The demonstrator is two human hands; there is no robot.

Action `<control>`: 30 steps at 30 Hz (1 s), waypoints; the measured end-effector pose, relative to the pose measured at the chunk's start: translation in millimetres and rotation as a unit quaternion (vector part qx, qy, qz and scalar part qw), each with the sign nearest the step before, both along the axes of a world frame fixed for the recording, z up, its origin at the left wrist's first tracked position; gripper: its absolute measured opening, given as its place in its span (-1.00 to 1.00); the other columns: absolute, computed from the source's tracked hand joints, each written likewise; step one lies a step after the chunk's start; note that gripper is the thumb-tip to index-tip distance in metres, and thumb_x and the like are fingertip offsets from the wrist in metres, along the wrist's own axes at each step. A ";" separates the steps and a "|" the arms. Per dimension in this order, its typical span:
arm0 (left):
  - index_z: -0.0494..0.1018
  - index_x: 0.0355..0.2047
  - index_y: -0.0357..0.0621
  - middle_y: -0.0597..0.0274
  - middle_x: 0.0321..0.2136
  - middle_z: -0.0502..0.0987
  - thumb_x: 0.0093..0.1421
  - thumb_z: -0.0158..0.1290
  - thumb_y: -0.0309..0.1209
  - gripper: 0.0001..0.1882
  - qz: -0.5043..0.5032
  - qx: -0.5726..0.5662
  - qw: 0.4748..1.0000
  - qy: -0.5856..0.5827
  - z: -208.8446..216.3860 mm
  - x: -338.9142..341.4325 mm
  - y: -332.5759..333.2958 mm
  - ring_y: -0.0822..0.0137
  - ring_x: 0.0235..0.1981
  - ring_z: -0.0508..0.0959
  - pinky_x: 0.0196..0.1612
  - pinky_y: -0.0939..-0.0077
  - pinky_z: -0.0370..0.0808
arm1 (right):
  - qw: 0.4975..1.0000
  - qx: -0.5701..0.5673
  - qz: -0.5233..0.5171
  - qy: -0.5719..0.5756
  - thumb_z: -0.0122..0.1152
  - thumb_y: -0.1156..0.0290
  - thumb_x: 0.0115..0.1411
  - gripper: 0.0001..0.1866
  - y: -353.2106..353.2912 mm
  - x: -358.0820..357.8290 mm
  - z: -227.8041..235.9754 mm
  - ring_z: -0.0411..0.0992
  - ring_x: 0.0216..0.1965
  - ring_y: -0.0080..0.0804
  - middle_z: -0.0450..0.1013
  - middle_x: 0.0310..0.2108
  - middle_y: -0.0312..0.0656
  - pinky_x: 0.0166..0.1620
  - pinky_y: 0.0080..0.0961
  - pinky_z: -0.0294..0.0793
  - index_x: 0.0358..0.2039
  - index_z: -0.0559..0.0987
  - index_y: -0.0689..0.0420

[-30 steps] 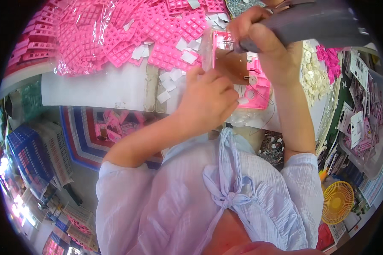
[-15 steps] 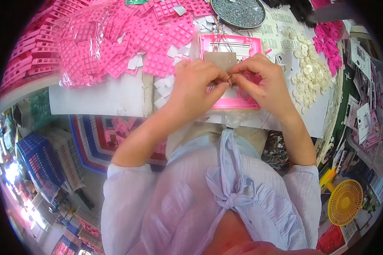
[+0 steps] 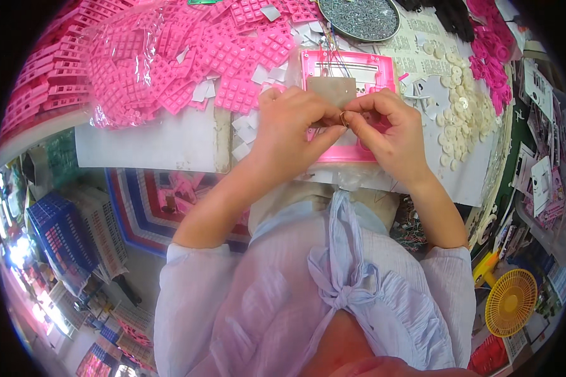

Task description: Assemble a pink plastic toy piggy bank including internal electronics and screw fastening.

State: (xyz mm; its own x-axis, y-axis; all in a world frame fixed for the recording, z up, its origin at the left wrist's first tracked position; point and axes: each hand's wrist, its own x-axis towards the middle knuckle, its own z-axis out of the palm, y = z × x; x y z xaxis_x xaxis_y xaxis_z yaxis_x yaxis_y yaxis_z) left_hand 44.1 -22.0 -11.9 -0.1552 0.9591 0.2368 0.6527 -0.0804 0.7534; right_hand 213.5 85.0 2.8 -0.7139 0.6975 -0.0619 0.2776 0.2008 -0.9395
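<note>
Right hand (image 3: 388, 133): grip pinched thin wire (image 3: 343, 118) | left hand (image 3: 295, 125): grip alongside, hold unclear to me | brown board (image 3: 333, 92): lay at wire's twelve o'clock | light tension seemed best

Small-parts assembly workshop. Bench (image 3: 222, 146) holding heaped pink keypads (image 3: 227, 58), metal bits (image 3: 360, 17), piled white discs (image 3: 456, 119), open pink casing (image 3: 347, 154) with wires (image 3: 337, 58).

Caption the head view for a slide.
Left hand and right hand meet at a thin wire over a pink plastic casing.
</note>
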 end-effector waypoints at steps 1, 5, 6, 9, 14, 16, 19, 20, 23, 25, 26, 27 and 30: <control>0.57 -0.40 -0.08 0.38 -0.40 0.59 0.05 0.27 -0.44 -0.89 0.002 0.001 1.000 0.003 -0.6 0.1 -0.1 0.38 -0.32 0.50 -0.18 0.38 0.19 | 1.000 0.008 -0.001 0.006 0.30 0.61 0.17 -0.89 -1.0 -0.1 -0.7 0.49 -0.42 -0.64 0.49 -0.34 -0.27 -0.36 -0.69 0.46 -0.26 0.62 0.29; 0.55 -0.43 -0.08 0.41 -0.42 0.58 0.04 0.23 -0.47 -0.92 0.025 -0.007 1.000 -0.008 -0.6 3.1 -1.0 0.37 -0.33 0.50 -0.19 0.38 0.17 | 0.999 0.029 0.005 0.016 0.30 0.61 0.18 -0.90 -2.1 -0.5 -1.9 0.48 -0.41 -0.65 0.49 -0.34 -0.26 -0.36 -0.70 0.45 -0.27 0.62 0.28; 0.55 -0.43 -0.08 0.41 -0.43 0.57 0.04 0.22 -0.48 -0.92 0.031 -0.005 1.000 -0.005 -1.5 4.5 0.0 0.37 -0.33 0.50 -0.19 0.37 0.17 | 0.999 0.033 0.006 0.013 0.29 0.61 0.18 -0.90 -1.9 0.0 -2.1 0.48 -0.41 -0.65 0.49 -0.34 -0.26 -0.36 -0.70 0.45 -0.27 0.62 0.28; 0.54 -0.43 -0.04 0.43 -0.44 0.55 0.03 0.20 -0.47 -0.92 0.043 0.009 0.999 0.016 -5.6 4.8 2.4 0.36 -0.33 0.49 -0.18 0.32 0.16 | 0.999 0.047 0.019 -0.001 0.28 0.61 0.20 -0.90 -1.1 0.5 -3.8 0.47 -0.43 -0.66 0.49 -0.33 -0.28 -0.38 -0.72 0.44 -0.25 0.61 0.28; 0.52 -0.45 -0.07 0.41 -0.42 0.54 0.00 0.21 -0.50 -0.90 0.059 0.039 0.996 0.058 -2.8 -1.1 -1.1 0.33 -0.33 0.49 -0.19 0.36 0.17 | 0.994 -0.083 -0.031 0.057 0.27 0.61 0.22 -0.88 -1.6 1.9 -10.7 0.47 -0.42 -0.67 0.49 -0.32 -0.30 -0.41 -0.75 0.40 -0.22 0.59 0.29; 0.52 -0.47 0.01 0.46 -0.44 0.53 -0.02 0.22 -0.45 -0.90 0.051 0.026 0.998 0.030 -1.9 -0.1 -1.9 0.33 -0.33 0.47 -0.19 0.28 0.14 | 0.994 -0.095 -0.035 0.046 0.27 0.62 0.22 -0.88 -1.7 2.3 -10.3 0.47 -0.42 -0.68 0.49 -0.33 -0.31 -0.42 -0.76 0.40 -0.22 0.59 0.29; 0.53 -0.48 0.06 0.50 -0.46 0.52 -0.04 0.23 -0.43 -0.89 0.042 0.020 0.999 0.013 -3.9 0.6 -1.4 0.33 -0.35 0.46 -0.21 0.24 0.12 | 0.997 -0.068 -0.032 0.025 0.26 0.62 0.22 -0.89 -2.2 0.8 -7.0 0.46 -0.43 -0.70 0.49 -0.33 -0.32 -0.43 -0.77 0.38 -0.23 0.59 0.29; 0.53 -0.48 0.06 0.50 -0.47 0.52 -0.05 0.23 -0.43 -0.89 0.039 0.020 0.999 0.011 -4.4 0.6 -1.2 0.34 -0.36 0.46 -0.21 0.25 0.12 | 0.997 -0.051 -0.028 0.041 0.26 0.62 0.22 -0.89 -2.5 -0.3 -8.6 0.45 -0.44 -0.71 0.49 -0.32 -0.32 -0.43 -0.77 0.37 -0.23 0.60 0.29; 0.53 -0.46 -0.08 0.41 -0.43 0.56 -0.02 0.22 -0.53 -0.89 0.030 0.010 0.999 0.004 -0.5 0.9 -1.1 0.33 -0.34 0.50 -0.20 0.37 0.21 | 0.997 -0.070 -0.027 0.028 0.28 0.62 0.20 -0.88 -1.7 1.5 -7.4 0.45 -0.39 -0.68 0.48 -0.31 -0.31 -0.40 -0.75 0.38 -0.23 0.60 0.27; 0.54 -0.45 -0.12 0.37 -0.44 0.57 -0.01 0.21 -0.55 -0.90 0.025 0.012 1.000 -0.011 -1.9 1.3 -0.9 0.34 -0.37 0.50 -0.23 0.39 0.26 | 1.000 -0.010 -0.021 0.003 0.29 0.61 0.17 -0.87 -1.6 1.3 -3.9 0.45 -0.33 -0.64 0.49 -0.30 -0.29 -0.35 -0.72 0.39 -0.24 0.61 0.25; 0.54 -0.44 -0.15 0.35 -0.44 0.58 0.00 0.21 -0.55 -0.91 0.022 0.012 1.000 -0.018 -3.3 1.6 -0.8 0.34 -0.38 0.50 -0.24 0.40 0.29 | 0.998 0.068 -0.015 -0.010 0.30 0.61 0.16 -0.86 -2.5 -0.7 -2.1 0.46 -0.29 -0.62 0.49 -0.29 -0.27 -0.33 -0.70 0.40 -0.24 0.61 0.25; 0.55 -0.43 -0.17 0.33 -0.44 0.58 0.01 0.20 -0.56 -0.91 0.022 0.009 0.997 -0.068 -4.9 1.9 -0.9 0.35 -0.40 0.50 -0.26 0.42 0.31 | 0.989 0.144 -0.007 -0.021 0.30 0.61 0.15 -0.86 -2.5 -3.9 0.3 0.46 -0.25 -0.59 0.50 -0.29 -0.26 -0.31 -0.68 0.41 -0.24 0.61 0.24; 0.57 -0.39 -0.24 0.26 -0.45 0.59 0.04 0.19 -0.58 -0.90 0.027 -0.004 0.983 -0.181 -8.9 4.2 -0.6 0.37 -0.43 0.49 -0.32 0.47 0.38 | 0.905 0.421 0.047 0.029 0.30 0.61 0.13 -0.85 -2.9 -12.0 13.1 0.45 -0.18 -0.52 0.53 -0.26 -0.22 -0.25 -0.62 0.43 -0.25 0.61 0.23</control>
